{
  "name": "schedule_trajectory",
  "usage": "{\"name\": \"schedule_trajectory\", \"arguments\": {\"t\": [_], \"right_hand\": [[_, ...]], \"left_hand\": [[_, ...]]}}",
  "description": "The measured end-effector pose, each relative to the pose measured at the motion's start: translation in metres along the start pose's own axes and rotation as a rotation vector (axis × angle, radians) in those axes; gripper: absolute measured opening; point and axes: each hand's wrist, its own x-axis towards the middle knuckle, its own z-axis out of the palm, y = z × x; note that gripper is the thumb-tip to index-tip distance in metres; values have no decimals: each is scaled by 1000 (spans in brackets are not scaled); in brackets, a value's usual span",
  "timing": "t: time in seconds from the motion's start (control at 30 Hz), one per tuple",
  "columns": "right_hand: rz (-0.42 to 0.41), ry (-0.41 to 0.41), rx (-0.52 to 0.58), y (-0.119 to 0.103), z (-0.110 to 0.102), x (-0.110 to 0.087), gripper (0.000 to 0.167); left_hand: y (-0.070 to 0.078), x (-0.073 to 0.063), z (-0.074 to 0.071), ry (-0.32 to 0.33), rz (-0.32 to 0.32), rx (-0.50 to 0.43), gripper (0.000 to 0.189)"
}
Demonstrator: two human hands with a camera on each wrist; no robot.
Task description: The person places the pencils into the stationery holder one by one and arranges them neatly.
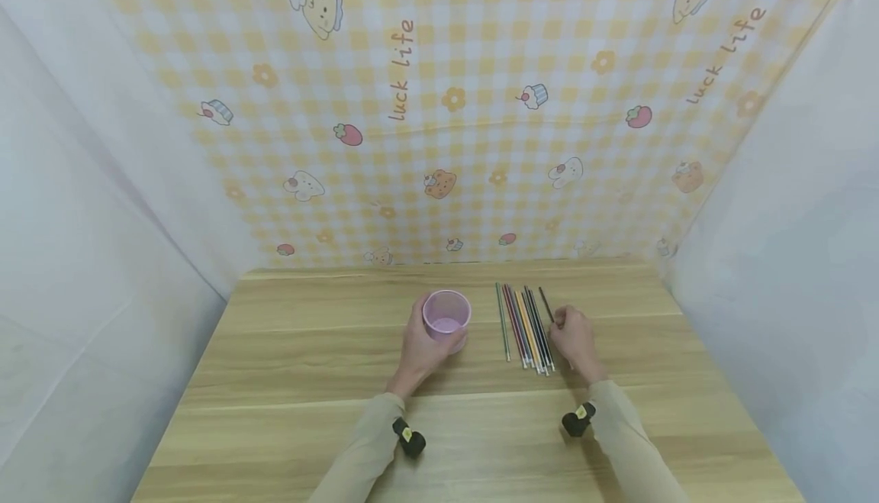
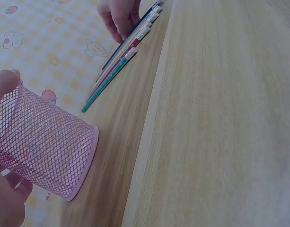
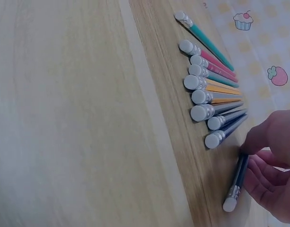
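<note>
My left hand point(image 1: 420, 352) grips a pink mesh pen cup point(image 2: 50, 142), with fingers and thumb wrapped round its sides. Upright in the head view, the cup shows its mouth facing up and a bare inside bottom. To its right, my right hand point(image 1: 575, 339) pinches a dark pencil point(image 3: 238, 176) between thumb and fingers, at the right end of a row of pencils point(image 1: 527, 327). The row holds several colours, including red, orange and dark ones, with white erasers pointing towards me. A green pencil point(image 3: 211, 46) lies slightly apart at the row's left end.
Everything stands on a wood-grain table point(image 1: 302, 381). A yellow checked cloth point(image 1: 494, 68) with cartoon prints hangs behind its far edge. White curtains point(image 1: 89, 259) flank both sides. Each sleeve carries a small black wrist camera point(image 1: 410, 439).
</note>
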Motion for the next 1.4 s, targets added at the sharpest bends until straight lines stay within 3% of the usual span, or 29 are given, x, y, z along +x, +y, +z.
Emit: {"name": "schedule_trajectory", "arguments": {"t": [0.4, 0.7, 1.0, 1.4], "right_hand": [[49, 16, 54, 0, 1, 2, 24], [96, 31, 131, 1, 2, 1, 27], [119, 72, 281, -10, -4, -2, 32], [105, 200, 442, -44, -9, 3, 29]], "left_hand": [[-2, 0, 0, 1, 2, 1, 99], [-3, 1, 0, 1, 22, -15, 98], [-2, 2, -1, -3, 31, -14, 98], [-4, 2, -1, -6, 53, -19, 97]]}}
